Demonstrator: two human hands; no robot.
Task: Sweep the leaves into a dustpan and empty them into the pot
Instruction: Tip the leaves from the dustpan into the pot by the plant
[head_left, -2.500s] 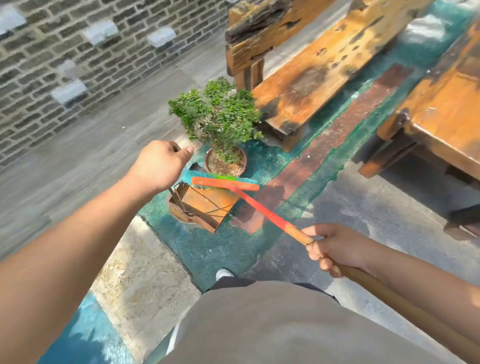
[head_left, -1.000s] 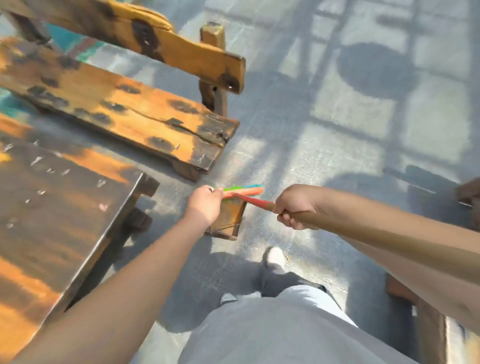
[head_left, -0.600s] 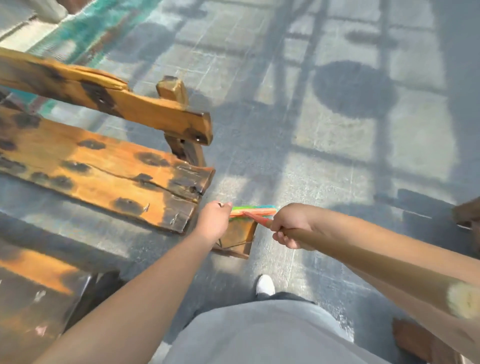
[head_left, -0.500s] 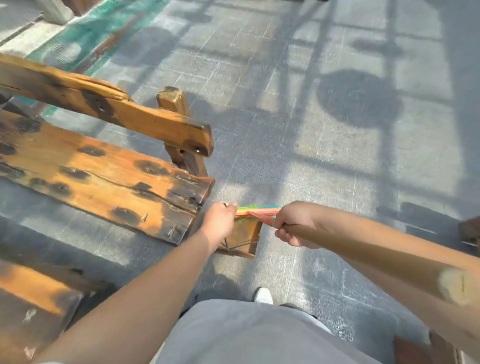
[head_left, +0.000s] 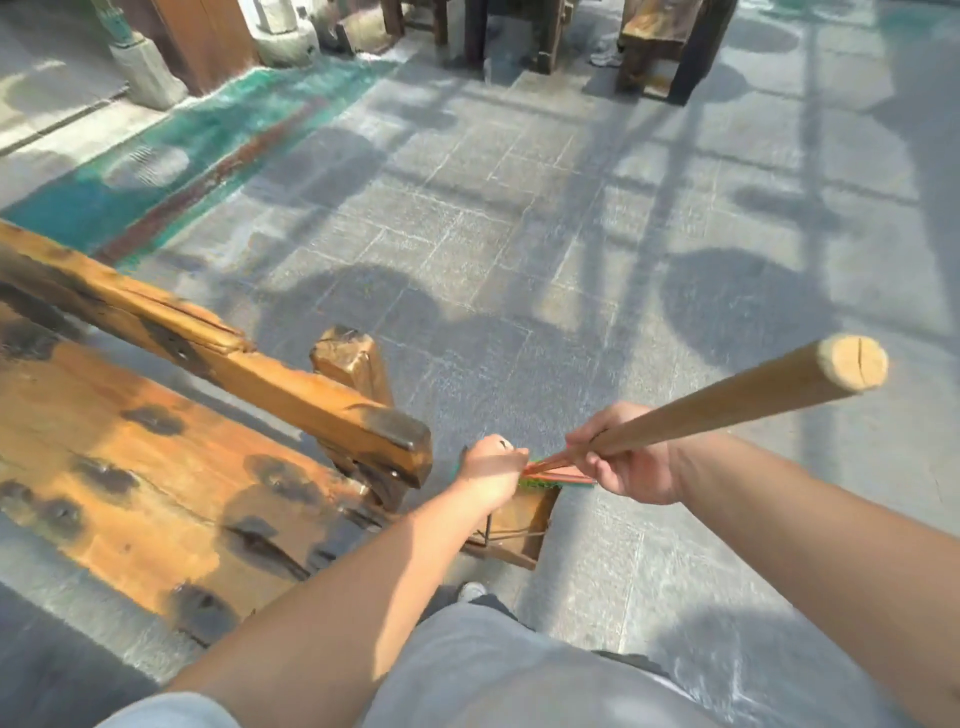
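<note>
Paved yard (head_left: 519, 218) | left hand (head_left: 488, 467) apparently gripping dustpan (head_left: 519, 525) handle | right hand (head_left: 628, 462) clasping broom (head_left: 727, 400)

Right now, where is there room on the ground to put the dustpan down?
The grey paving ahead, between the wooden bench and the far furniture, lies bare. Paving right of the dustpan is open too. It is crowded by the bench end, where left hand, right hand and broom meet.

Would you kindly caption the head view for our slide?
Left hand holds dustpan, right hand grips broom beside wooden bench.
</note>
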